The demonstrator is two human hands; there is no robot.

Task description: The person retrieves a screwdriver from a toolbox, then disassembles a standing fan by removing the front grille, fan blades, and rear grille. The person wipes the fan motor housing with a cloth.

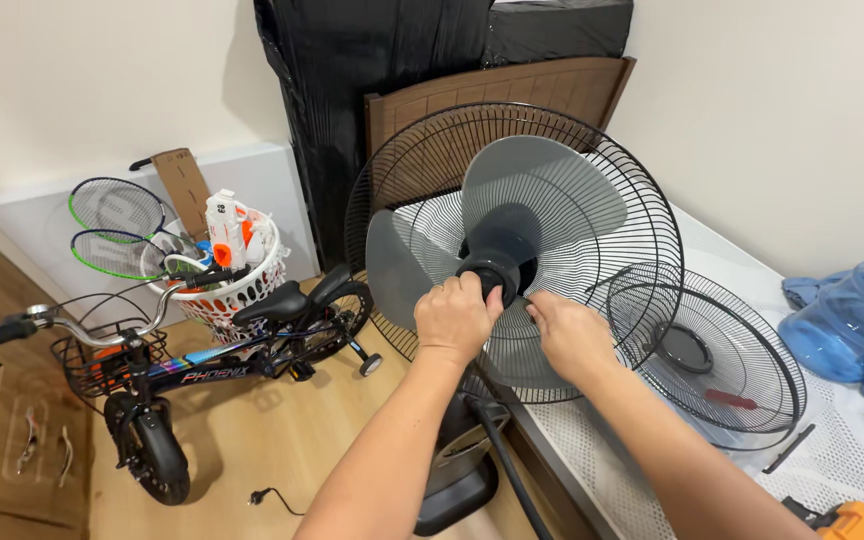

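Both hands [512,325] on fan hub [497,270]

rear fan guard [642,200] walls off frame centre behind the grey blades [542,200], loose front guard [712,345] crowds bench [852,460] at right, bicycle [202,370] blocks left floor, open floor lower centre

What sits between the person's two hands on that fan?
In the head view, the dark round hub of the grey fan blades sits between the left hand and the right hand; both touch it.
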